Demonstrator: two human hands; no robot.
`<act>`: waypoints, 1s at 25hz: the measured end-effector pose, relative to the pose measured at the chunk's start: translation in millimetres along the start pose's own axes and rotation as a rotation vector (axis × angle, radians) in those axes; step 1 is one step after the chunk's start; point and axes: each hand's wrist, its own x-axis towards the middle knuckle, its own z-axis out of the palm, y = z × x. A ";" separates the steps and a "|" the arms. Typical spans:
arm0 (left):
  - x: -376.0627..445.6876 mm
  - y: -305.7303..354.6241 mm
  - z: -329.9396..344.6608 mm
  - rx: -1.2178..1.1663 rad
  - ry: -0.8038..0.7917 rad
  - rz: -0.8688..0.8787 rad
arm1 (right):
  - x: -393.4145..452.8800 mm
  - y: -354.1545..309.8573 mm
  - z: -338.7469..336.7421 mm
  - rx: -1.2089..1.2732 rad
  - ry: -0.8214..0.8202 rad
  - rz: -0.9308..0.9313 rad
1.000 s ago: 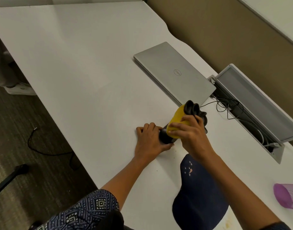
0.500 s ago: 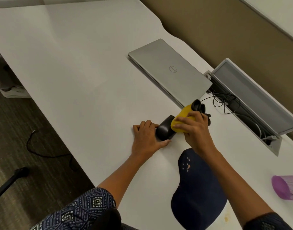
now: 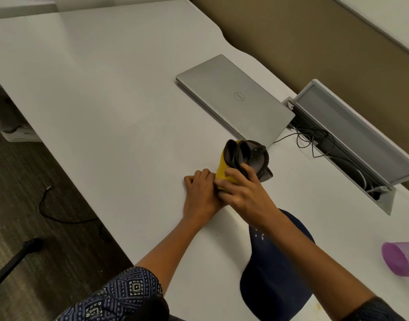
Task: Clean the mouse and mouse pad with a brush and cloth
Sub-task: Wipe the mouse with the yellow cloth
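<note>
A folded yellow and grey cloth (image 3: 242, 158) is gripped in my right hand (image 3: 242, 193), which presses it down onto the spot where the mouse sat. The black mouse is hidden under the cloth and both hands. My left hand (image 3: 200, 195) lies on the white desk right beside my right hand, fingers curled around the hidden mouse. A dark blue mouse pad (image 3: 275, 274) lies on the desk near me, partly under my right forearm, with a few pale specks on its far end. No brush is in view.
A closed silver laptop (image 3: 233, 100) lies behind the hands. To its right an open cable tray (image 3: 351, 135) holds black and white cables. A purple cup (image 3: 400, 259) lies on its side at the right edge. The desk's left edge drops to carpet.
My right hand has slid the cloth left over the mouse toward my left hand. The mouse, visible half a second ago, is now covered.
</note>
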 end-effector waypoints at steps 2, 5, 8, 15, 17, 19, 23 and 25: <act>1.0 1.1 0.7 0.019 -0.010 -0.022 | 7.6 8.3 1.7 0.024 -0.007 0.083; 1.2 1.0 0.0 -0.093 0.011 -0.020 | 9.3 30.3 2.7 0.107 0.011 0.325; -0.6 -1.9 0.2 -0.120 0.014 -0.014 | 8.1 47.5 4.0 0.255 0.000 0.579; 0.7 -1.4 0.2 -0.112 0.012 -0.015 | -23.1 8.5 5.8 0.158 0.126 0.356; 1.2 -0.4 0.5 -0.118 0.018 -0.025 | -26.0 1.7 7.2 0.121 0.096 0.245; 0.7 -0.1 1.3 -0.101 0.014 -0.029 | -16.8 5.3 7.8 0.115 0.063 0.199; -2.4 -0.3 -0.3 -0.110 0.029 -0.002 | 7.5 36.8 8.3 0.176 -0.047 0.420; -3.5 -1.6 0.8 -0.098 0.039 0.018 | 8.7 58.2 11.3 0.282 -0.119 0.620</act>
